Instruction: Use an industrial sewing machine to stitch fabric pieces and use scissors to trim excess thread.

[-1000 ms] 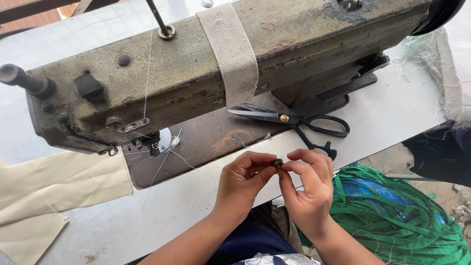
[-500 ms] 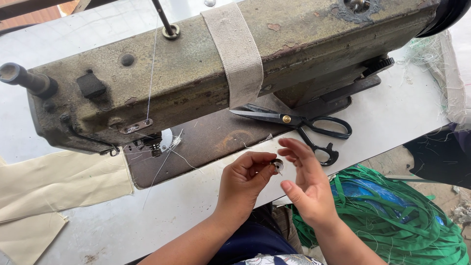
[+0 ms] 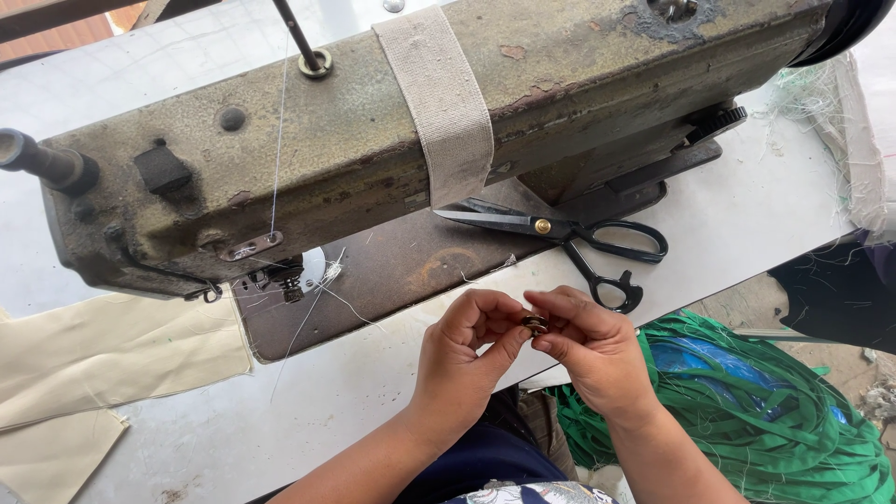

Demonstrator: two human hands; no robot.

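My left hand point(image 3: 464, 353) and my right hand point(image 3: 590, 346) meet over the table's front edge, fingertips pinched together on a small dark metal bobbin point(image 3: 535, 324). A worn olive-grey sewing machine point(image 3: 373, 131) stands behind them, with a pale fabric strap point(image 3: 439, 93) wrapped round its arm and white thread point(image 3: 277, 140) running down toward the needle area point(image 3: 289, 277). Black-handled scissors point(image 3: 569, 238) lie on the machine's brown bed point(image 3: 401, 271), just beyond my hands.
Cream cloth point(image 3: 103, 359) lies on the white table point(image 3: 747, 215) at the left. A heap of green straps point(image 3: 775, 420) with something blue in it sits below the table at the right. Dark cloth point(image 3: 840, 289) is at the far right.
My right hand has closed in again onto the small part with my left hand. The view has drifted slightly; the hands sit a little lower and further right.
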